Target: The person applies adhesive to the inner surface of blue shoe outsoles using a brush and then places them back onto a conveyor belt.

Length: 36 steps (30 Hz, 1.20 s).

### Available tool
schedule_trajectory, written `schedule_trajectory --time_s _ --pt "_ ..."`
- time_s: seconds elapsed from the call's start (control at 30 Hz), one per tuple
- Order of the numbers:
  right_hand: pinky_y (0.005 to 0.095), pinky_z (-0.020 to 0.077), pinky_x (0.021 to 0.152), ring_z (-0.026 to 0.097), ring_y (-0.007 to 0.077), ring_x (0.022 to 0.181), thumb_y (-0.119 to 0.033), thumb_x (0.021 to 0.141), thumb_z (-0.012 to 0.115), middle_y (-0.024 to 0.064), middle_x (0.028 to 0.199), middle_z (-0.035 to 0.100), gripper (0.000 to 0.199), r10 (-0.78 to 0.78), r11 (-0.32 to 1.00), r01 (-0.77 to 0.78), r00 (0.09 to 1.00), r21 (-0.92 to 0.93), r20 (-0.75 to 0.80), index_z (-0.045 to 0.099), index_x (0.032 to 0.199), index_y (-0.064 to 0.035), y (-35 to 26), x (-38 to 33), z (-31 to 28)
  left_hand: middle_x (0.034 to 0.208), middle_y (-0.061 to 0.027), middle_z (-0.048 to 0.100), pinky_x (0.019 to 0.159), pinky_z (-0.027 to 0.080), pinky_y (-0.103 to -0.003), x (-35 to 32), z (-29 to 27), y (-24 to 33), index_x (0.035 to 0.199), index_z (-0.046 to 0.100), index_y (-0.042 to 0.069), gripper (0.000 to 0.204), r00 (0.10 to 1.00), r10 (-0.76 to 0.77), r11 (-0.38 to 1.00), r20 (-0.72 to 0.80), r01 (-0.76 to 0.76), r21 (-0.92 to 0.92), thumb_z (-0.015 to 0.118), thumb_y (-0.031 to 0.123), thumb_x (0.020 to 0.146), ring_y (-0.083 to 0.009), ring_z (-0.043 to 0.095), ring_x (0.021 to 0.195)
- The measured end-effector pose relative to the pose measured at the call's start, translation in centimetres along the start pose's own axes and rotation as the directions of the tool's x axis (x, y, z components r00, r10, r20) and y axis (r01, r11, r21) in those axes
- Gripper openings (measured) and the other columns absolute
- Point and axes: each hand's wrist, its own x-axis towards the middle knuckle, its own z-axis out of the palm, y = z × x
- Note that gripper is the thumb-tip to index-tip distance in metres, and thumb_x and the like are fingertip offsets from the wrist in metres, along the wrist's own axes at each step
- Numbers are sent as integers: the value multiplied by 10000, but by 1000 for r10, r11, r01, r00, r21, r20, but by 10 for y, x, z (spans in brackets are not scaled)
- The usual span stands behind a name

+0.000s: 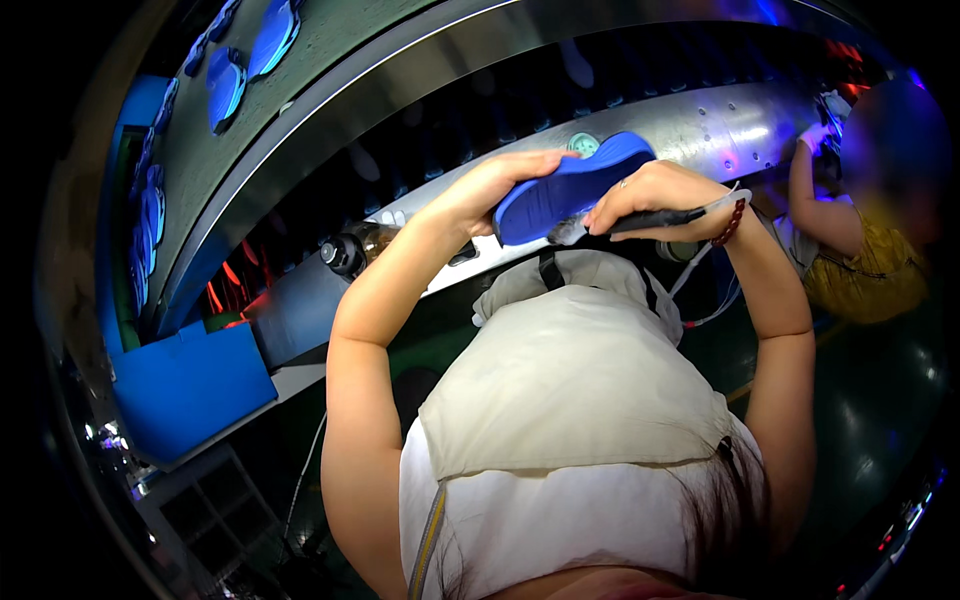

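A blue shoe sole (590, 183) is held up over the metal ledge, tilted with its far end to the right. My left hand (490, 190) is closed round its left side, thumb along the upper edge. My right hand (668, 195) pinches a brush with a dark handle (655, 219). The brush's pale, wet-looking bristles (568, 232) touch or nearly touch the sole's near edge. A clear tube (725, 202) runs by my right wrist, close to the end of the handle.
A metal ledge (715, 125) curves in front of me. Several blue soles (226, 90) lie on a green belt (330, 25) at upper left. A black-capped bottle (343, 256), green round container (582, 144) and blue box (190, 390) are nearby. A co-worker (865, 265) works at right.
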Motion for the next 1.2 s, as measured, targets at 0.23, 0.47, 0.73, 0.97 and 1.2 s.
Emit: schedule_trajectory --time_s 0.23,0.47,0.73,0.97,1.2 --pt "269 467 714 598 188 814 -41 685 644 105 883 629 195 183 968 -161 978 193 -102 622 875 -1 18 -7 -8 1089 -177 526 779 490 -308 -6 -7 -1 1174 448 -20 476 996 66 997 -62 -64 33 537 279 815 -222 581 908" --pt "215 446 620 564 92 685 -126 723 639 67 768 631 178 326 897 -227 919 380 -222 634 845 3 2 -3 -6 1118 -163 513 793 483 -328 -1 -20 -15 1202 413 -11 480 967 207 977 -152 -212 -16 490 291 836 -224 560 957" --pt "199 471 498 576 124 530 -215 778 582 62 589 558 245 527 809 -238 699 537 -484 584 693 15 25 40 22 1035 -100 544 698 472 -265 27 -9 -29 1176 448 12 385 934 266 962 -237 -274 -2 438 233 861 -162 556 875" --pt "187 440 427 546 100 454 -203 784 568 67 571 565 258 586 738 -149 624 658 -516 562 651 18 57 44 24 1007 -81 546 718 456 -265 30 -16 -39 1193 440 20 373 900 331 943 -283 -323 76 424 202 867 -142 546 864" --pt "191 448 487 566 95 492 -226 786 583 70 608 590 263 647 739 -45 327 672 -689 577 689 18 88 36 27 1004 -129 562 740 483 -336 31 -20 -41 1133 456 20 385 904 156 921 -398 -279 -271 394 292 869 -218 573 876"
